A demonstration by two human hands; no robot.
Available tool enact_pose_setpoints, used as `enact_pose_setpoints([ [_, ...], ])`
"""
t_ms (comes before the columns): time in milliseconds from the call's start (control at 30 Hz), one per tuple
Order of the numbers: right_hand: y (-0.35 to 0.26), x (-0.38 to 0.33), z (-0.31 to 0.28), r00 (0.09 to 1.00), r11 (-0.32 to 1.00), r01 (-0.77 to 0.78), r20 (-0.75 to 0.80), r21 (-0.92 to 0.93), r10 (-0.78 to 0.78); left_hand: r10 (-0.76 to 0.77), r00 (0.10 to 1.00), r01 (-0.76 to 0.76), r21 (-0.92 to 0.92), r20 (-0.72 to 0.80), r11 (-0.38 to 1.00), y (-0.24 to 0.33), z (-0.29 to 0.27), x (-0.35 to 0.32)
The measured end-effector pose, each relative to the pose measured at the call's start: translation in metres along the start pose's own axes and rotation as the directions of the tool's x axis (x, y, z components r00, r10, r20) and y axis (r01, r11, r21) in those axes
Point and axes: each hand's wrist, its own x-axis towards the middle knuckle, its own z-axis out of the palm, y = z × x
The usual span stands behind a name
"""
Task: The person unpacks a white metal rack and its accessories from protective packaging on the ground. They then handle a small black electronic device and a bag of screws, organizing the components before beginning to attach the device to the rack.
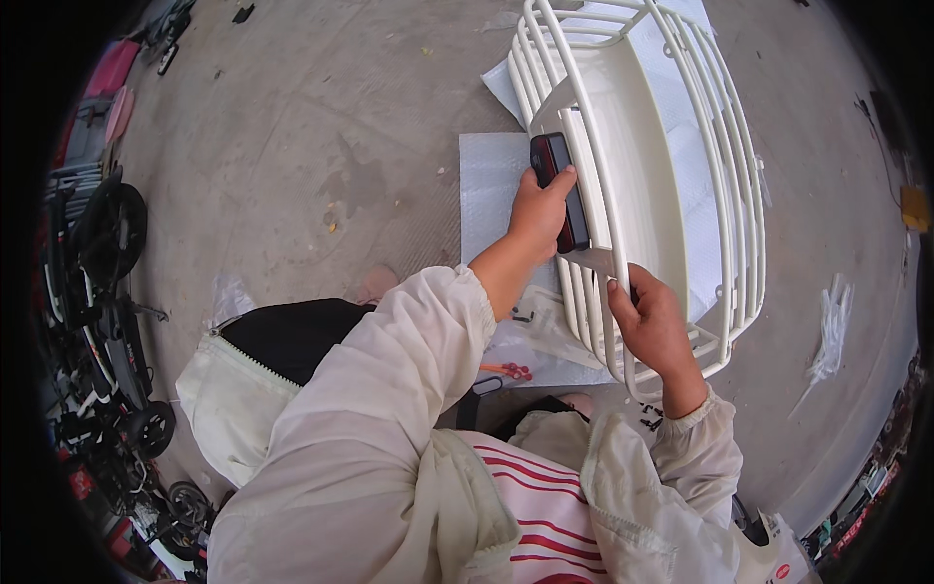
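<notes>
A large white tubular metal rack [720, 195] with a curved solid panel inside stands at the right, on white padded sheeting. My left hand [538, 216] is closed around a flat black oblong with a dark red face [557, 180], which looks like a tail light. The light lies lengthwise against a white plate on the rack's left side, my thumb over its edge. Lower down, my right hand [650, 319] is closed around the rack's nearest tube near its corner. Some of its fingers are hidden behind the tube.
White padded sheets [488, 180] lie under the rack. Orange-red handled tools [508, 370] and small dark hardware [650, 419] lie near my feet. Clear plastic wrapping [829, 331] is on the floor at right. Wheeled machines [109, 229] line the left edge.
</notes>
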Motion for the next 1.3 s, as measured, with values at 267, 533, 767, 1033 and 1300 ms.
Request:
enact_pose_setpoints([
  [267, 0.017, -0.012, -0.067, 0.971, 1.000, 0.000, -0.238, -0.004, -0.001, 0.124, 0.974, -0.144, 0.100, 0.188, 0.984, 0.011, 0.059, -0.023],
  [533, 0.042, -0.004, -0.116, 0.935, 0.995, 0.001, -0.353, -0.102, -0.037, 0.289, 0.925, -0.376, 0.488, 0.247, 0.788, 0.005, 0.097, -0.027],
  [767, 0.061, 0.001, -0.143, 0.919, 0.985, -0.014, -0.391, -0.171, -0.055, 0.205, 0.913, -0.365, 0.485, 0.352, 0.795, -0.001, 0.120, -0.037],
  [1033, 0.066, 0.002, -0.145, 0.917, 0.998, 0.028, -0.396, -0.049, -0.045, 0.257, 0.945, -0.309, 0.300, 0.203, 0.902, -0.015, 0.124, -0.046],
  [1300, 0.062, 0.001, -0.145, 0.928, 0.998, -0.029, -0.373, -0.057, 0.005, 0.252, 0.951, -0.300, 0.325, 0.181, 0.897, -0.017, 0.120, -0.044],
])
